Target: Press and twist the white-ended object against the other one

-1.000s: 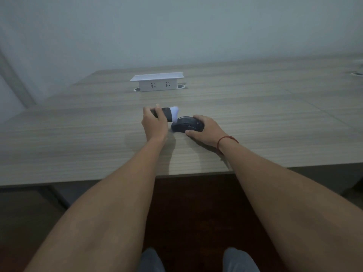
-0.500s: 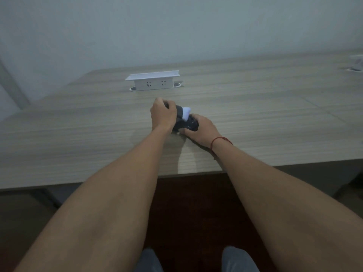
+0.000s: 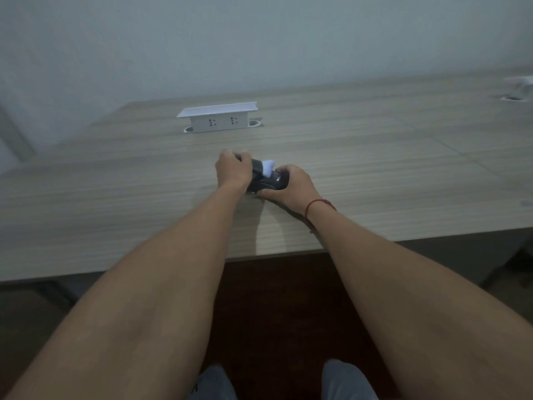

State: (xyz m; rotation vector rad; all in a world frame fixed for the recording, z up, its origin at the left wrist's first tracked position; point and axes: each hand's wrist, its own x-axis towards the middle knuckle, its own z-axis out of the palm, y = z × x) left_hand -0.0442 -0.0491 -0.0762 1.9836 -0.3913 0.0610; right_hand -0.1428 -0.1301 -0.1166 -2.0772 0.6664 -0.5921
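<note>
The left hand (image 3: 232,170) has its grip clenched round a dark cylindrical tool (image 3: 256,166) with a pale bluish-white tip (image 3: 267,168); the fingers curl over the tool's far end and the thumb side faces the camera. The tip sticks out from the right of that grip and lies against the top of a black computer mouse (image 3: 269,182), which bears white lettering too small to read.

The right hand (image 3: 291,186) grasps the mouse: its fingers wrap over the far right side and the thumb presses along the near edge, so the mouse sits between the two grips, just right of the left one and in the hollow of the right one. The mouse seems to be tilted on the wooden counter (image 3: 375,174), though whether its underside touches the surface is hidden by the hands. A red string bracelet (image 3: 317,204) circles the right wrist, just behind that grip.

Beyond both grips, well apart from them, a white pop-up socket box (image 3: 219,119) stands raised out of the counter, its two outlets facing the person. Far to the right of the grips, at the counter's far corner, a second white fitting (image 3: 519,89) shows, too blurred to tell more. A pale wall (image 3: 259,39) rises behind the counter.
</note>
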